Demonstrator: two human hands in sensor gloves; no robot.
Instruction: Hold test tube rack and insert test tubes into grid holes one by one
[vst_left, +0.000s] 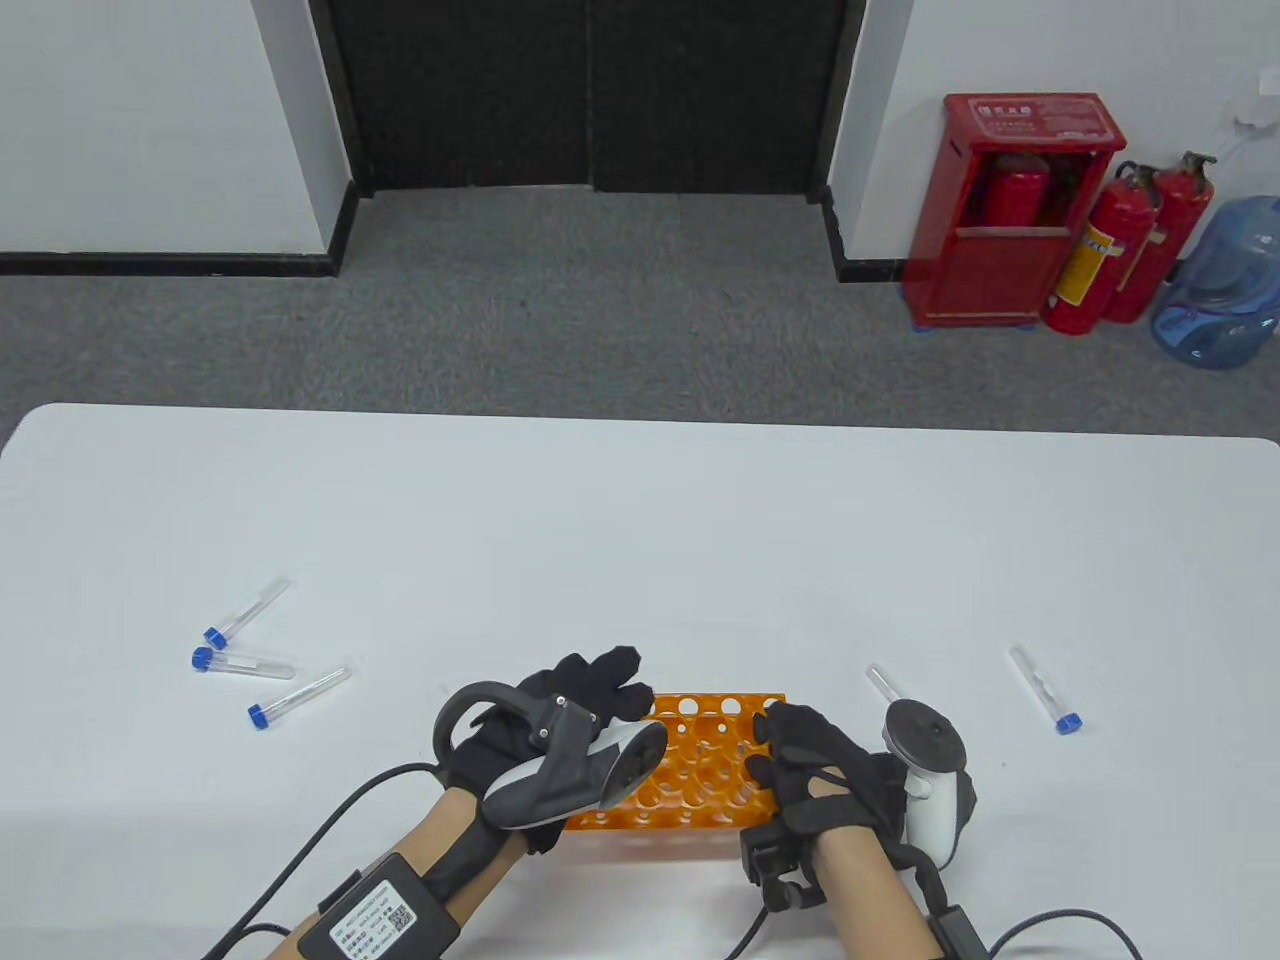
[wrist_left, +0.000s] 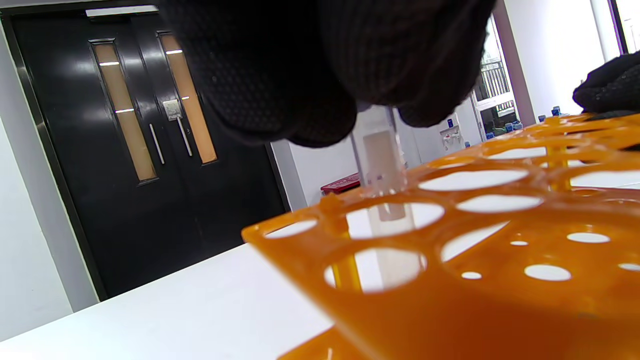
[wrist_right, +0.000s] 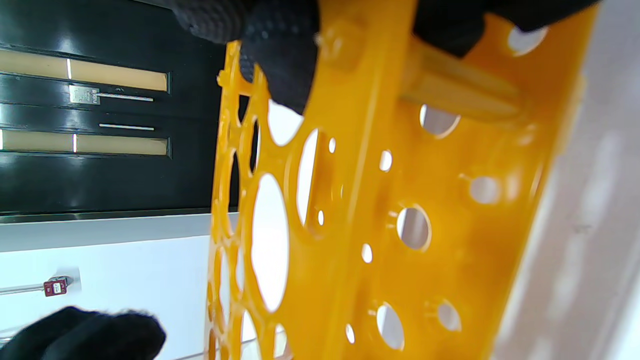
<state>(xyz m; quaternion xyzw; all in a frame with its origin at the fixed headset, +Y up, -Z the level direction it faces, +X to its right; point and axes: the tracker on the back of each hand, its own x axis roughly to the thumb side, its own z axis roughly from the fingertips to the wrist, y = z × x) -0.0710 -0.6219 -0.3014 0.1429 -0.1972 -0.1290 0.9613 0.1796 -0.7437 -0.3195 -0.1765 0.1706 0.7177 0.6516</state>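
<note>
An orange test tube rack stands near the table's front edge, between my hands. My right hand grips its right end; the right wrist view shows gloved fingers wrapped over the rack. My left hand is over the rack's far left corner. In the left wrist view its fingers pinch a clear test tube upright, its lower end inside a hole of the rack. Loose blue-capped tubes lie on the table: three at the left and two at the right.
The white table spreads far beyond the rack. Cables run from both wrists off the bottom edge. Beyond the table are grey carpet, a dark double door, and red fire extinguishers with a water jug at the far right.
</note>
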